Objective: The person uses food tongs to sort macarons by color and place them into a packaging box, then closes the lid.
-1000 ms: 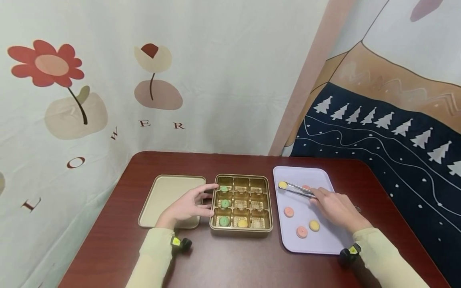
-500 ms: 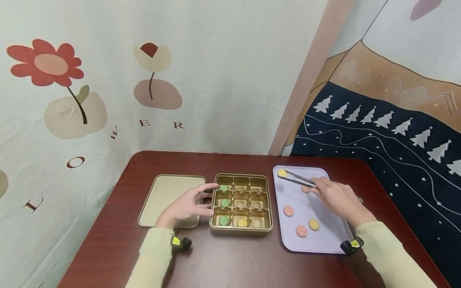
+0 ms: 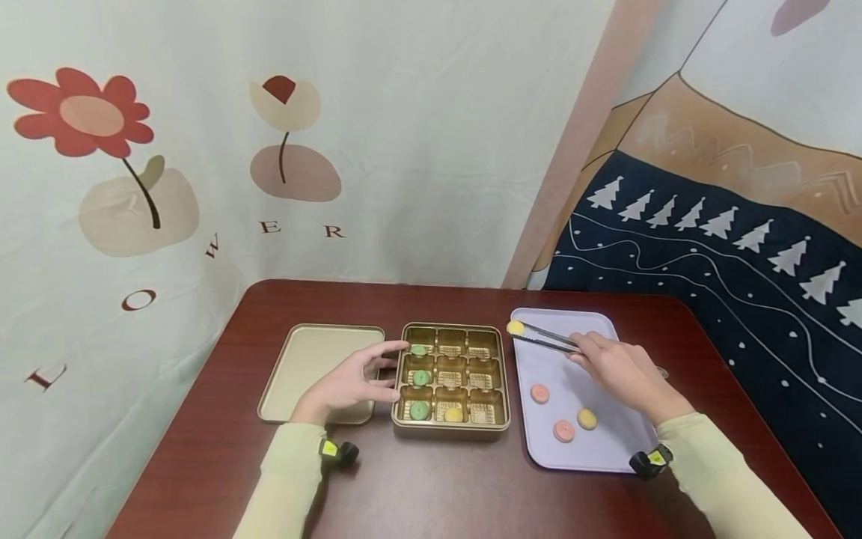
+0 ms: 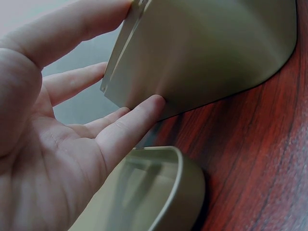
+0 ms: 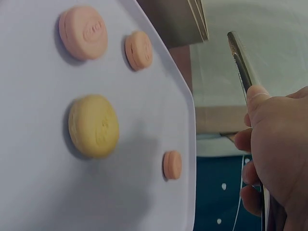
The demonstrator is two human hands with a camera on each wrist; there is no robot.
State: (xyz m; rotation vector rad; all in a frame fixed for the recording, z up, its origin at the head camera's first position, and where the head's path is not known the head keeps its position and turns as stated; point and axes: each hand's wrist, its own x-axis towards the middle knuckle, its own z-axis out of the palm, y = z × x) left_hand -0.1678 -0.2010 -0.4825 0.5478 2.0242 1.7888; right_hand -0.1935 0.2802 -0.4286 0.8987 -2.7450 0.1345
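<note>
My right hand (image 3: 622,374) grips metal tongs (image 3: 548,340), whose tips pinch a yellow macaron (image 3: 515,328) over the lilac tray's far left edge. Left of the tray stands a gold tin (image 3: 451,433) with a compartmented insert. Three green macarons (image 3: 420,378) sit in its left column, and a yellow macaron (image 3: 453,415) is in the front middle compartment. Against the tin's left side rest the spread fingers of my left hand (image 3: 350,385); the left wrist view shows fingertips (image 4: 156,101) on the side wall. The right wrist view shows the tongs, but not the macaron they pinch.
The lilac tray (image 3: 548,453) carries pink macarons (image 5: 86,32) and a yellow macaron (image 5: 94,126); one pink macaron (image 5: 172,165) is hidden in the head view. A shallow gold lid (image 3: 316,340) lies left of the tin, partly under my left hand. Printed curtains hang behind the table.
My right hand has raised the tongs with the yellow macaron away from me, then moved left to the tray's edge. The left hand stays at the tin.
</note>
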